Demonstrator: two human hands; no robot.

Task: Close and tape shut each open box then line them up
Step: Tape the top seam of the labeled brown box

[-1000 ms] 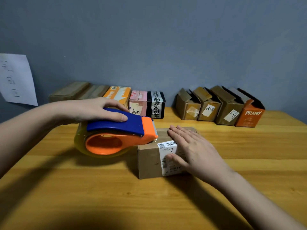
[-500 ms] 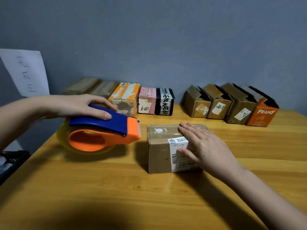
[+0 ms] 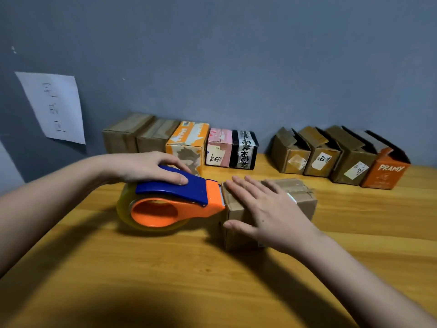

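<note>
Taping the little box
Left hand (image 3: pixel 144 168) grips the tape gun (image 3: pixel 175 202) at 9 o'clock; flat, open right hand (image 3: pixel 267 209) presses the box (image 3: pixel 305 200). It looks light, so hold its top.

Bare table (image 3: pixel 165 280) before box rows (image 3: pixel 340 159)

Tape dispenser (image 3: pixel 175 204) against brown box (image 3: pixel 300 197)

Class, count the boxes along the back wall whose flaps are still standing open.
4, side by side at the right end of the back row: three brown cardboard boxes and, rightmost, the orange PRAMY box. None looks hidden.
</note>
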